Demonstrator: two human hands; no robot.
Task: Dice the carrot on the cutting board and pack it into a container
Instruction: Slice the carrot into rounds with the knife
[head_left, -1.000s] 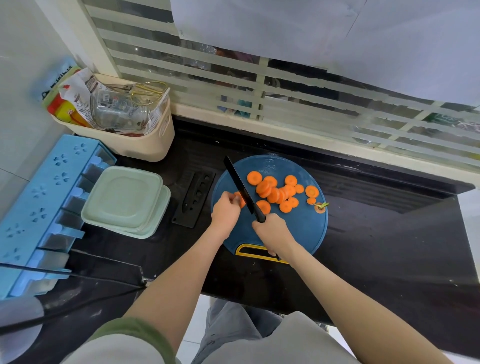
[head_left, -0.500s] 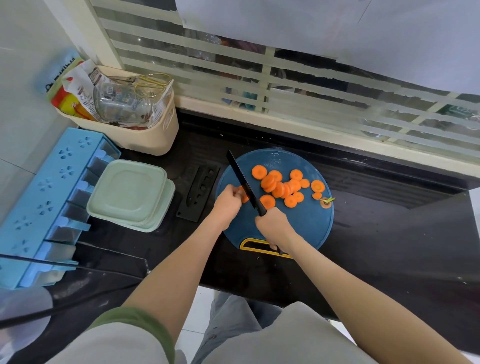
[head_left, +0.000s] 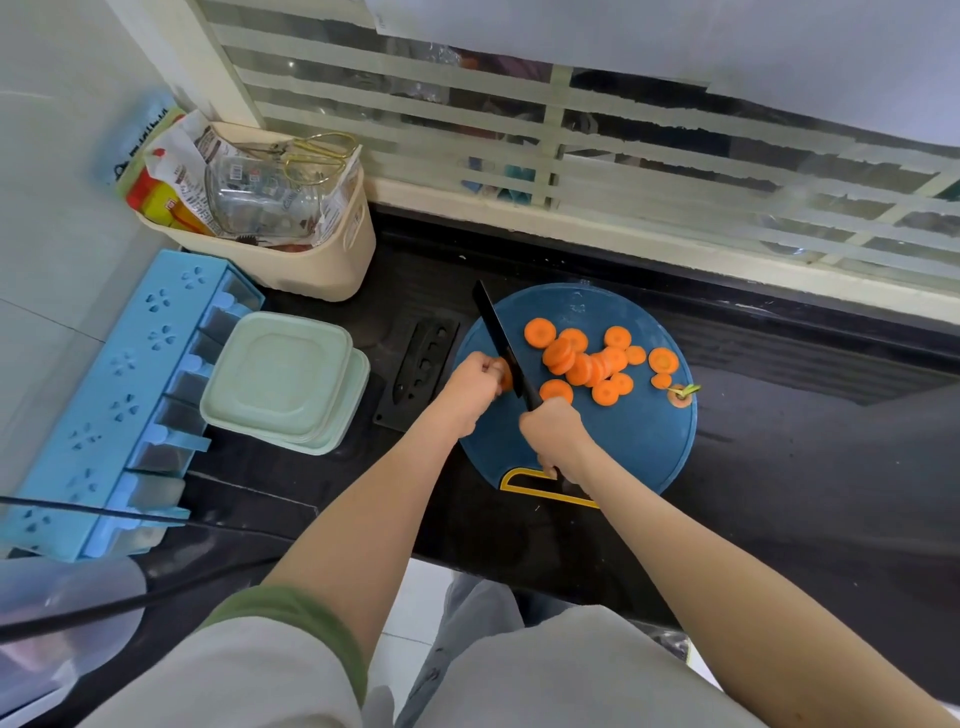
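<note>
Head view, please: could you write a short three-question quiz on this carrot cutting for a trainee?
1. True or false: the right hand grips the black knife.
2. What does the left hand hold? A) a carrot stub B) a container lid C) nothing
3. Fill in: the carrot slices lie on the round ___ cutting board.
Key: 1 true; 2 A; 3 blue.
</note>
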